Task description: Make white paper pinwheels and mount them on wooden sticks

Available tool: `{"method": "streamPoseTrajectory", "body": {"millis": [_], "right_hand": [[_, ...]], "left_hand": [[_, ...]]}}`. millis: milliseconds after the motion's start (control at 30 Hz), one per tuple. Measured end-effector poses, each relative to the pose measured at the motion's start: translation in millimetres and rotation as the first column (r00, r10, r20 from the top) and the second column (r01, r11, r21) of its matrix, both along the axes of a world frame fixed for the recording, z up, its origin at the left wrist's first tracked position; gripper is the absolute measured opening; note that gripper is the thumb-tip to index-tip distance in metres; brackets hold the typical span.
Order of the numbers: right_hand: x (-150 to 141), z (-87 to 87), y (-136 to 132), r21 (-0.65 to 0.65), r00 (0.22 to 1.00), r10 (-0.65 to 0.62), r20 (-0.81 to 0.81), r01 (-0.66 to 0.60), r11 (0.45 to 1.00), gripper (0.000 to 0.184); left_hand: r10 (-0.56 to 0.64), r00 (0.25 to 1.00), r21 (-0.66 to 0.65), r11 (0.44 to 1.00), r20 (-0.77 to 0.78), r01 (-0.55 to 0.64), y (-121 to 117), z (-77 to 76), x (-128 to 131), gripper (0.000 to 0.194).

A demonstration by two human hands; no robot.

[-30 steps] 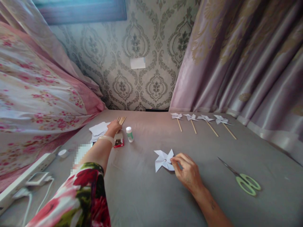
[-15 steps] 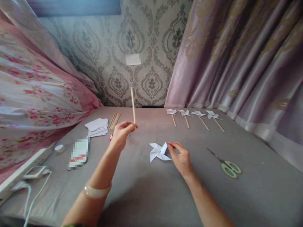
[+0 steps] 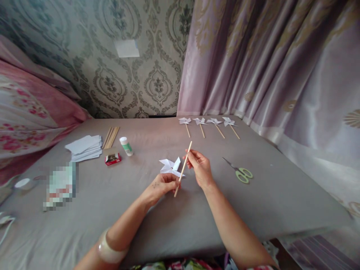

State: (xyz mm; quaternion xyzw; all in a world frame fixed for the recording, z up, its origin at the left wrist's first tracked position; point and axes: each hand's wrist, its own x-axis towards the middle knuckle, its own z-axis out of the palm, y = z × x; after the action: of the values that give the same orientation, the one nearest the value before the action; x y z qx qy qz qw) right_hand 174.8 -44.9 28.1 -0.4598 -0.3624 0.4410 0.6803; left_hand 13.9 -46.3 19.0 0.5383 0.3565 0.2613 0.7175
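Centrally, left hand (image 3: 161,186), right hand (image 3: 200,167) gripping stick (image 3: 183,168), box (image 3: 113,159) near bottle (image 3: 126,146), contents unclear

Damask-patterned wall (image 3: 157,80), purple curtains (image 3: 213,60), grey cloth-covered surface (image 3: 146,232)

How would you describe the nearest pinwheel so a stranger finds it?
On the grey cloth, the left hand and right hand hold one stick. Just beyond the left hand lies a white paper pinwheel. Unlike the back row's four pinwheels on sticks, it lies alone.
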Motion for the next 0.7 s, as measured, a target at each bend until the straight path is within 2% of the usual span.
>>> {"method": "streamPoseTrajectory", "body": {"millis": [133,200,267,333,467,533,633,700], "right_hand": [[-2,2.4,-1,-0.021,0.999,0.028,-0.028,-0.029,0.999,0.031],[-6,2.9,-3,-0.030,0.998,0.056,-0.020,-0.056,0.998,0.030],[-11,2.5,-5,-0.047,0.995,0.099,0.011,-0.098,0.994,0.029],[-17,1.4,-8,-0.069,0.988,0.143,0.052,-0.139,0.988,0.029],[-23,-2.2,-10,-0.073,0.977,0.166,0.135,-0.158,0.985,0.028],[-19,-5.0,-9,-0.077,0.969,0.175,0.175,-0.164,0.984,0.028],[-9,-10.4,-5,-0.073,0.942,0.104,0.318,-0.085,0.994,0.027],[-3,-14.3,-3,-0.003,0.863,0.000,0.505,0.003,1.000,0.023]], "left_hand": [[0.000,1.000,0.011,1.000,0.008,0.000,1,4.6,-3,0.025],[0.110,0.993,0.058,0.992,0.047,-0.113,4,12.2,-2,0.026],[0.288,0.952,0.101,0.949,0.102,-0.297,10,21.0,1,0.030],[0.360,0.924,0.102,0.922,0.125,-0.373,16,27.6,6,0.032],[0.331,0.932,0.078,0.936,0.147,-0.344,22,28.4,15,0.030],[0.354,0.918,0.047,0.929,0.180,-0.367,24,25.9,17,0.030],[0.464,0.852,-0.031,0.882,0.241,-0.471,29,25.2,10,0.030],[0.560,0.784,-0.083,0.824,0.268,-0.560,34,26.2,-2,0.033]]}}
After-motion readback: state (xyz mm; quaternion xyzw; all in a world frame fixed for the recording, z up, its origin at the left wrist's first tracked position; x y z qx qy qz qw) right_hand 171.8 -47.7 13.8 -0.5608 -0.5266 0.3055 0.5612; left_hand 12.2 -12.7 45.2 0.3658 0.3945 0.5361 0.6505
